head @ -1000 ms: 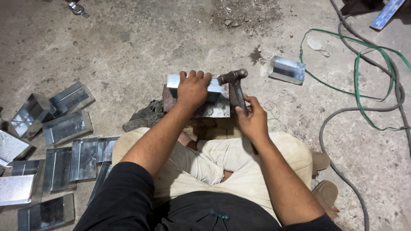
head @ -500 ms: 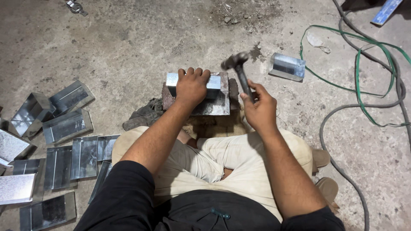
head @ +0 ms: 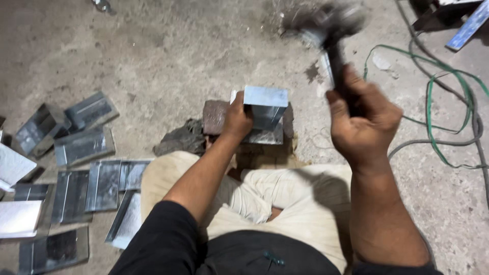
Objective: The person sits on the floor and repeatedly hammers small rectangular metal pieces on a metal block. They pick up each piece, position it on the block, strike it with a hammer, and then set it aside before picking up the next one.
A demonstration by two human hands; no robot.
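Note:
My left hand (head: 237, 118) grips a bent sheet-metal piece (head: 264, 105) and holds it tilted up on a dark block (head: 216, 116) on the concrete floor, just in front of my knees. My right hand (head: 362, 118) is raised to the right of it, closed around the handle of a hammer (head: 326, 23). The hammer's head is blurred and high above the piece, near the top of the view.
Several bent and flat metal sheets (head: 81, 147) lie on the floor at my left. A dark rag (head: 175, 140) lies beside the block. Green and grey cables (head: 448, 117) loop across the floor at right. A blue bar (head: 469, 23) lies at top right.
My right hand has lifted the hammer from the metal piece up and away. My left hand has tipped the piece from lying flat to standing on edge.

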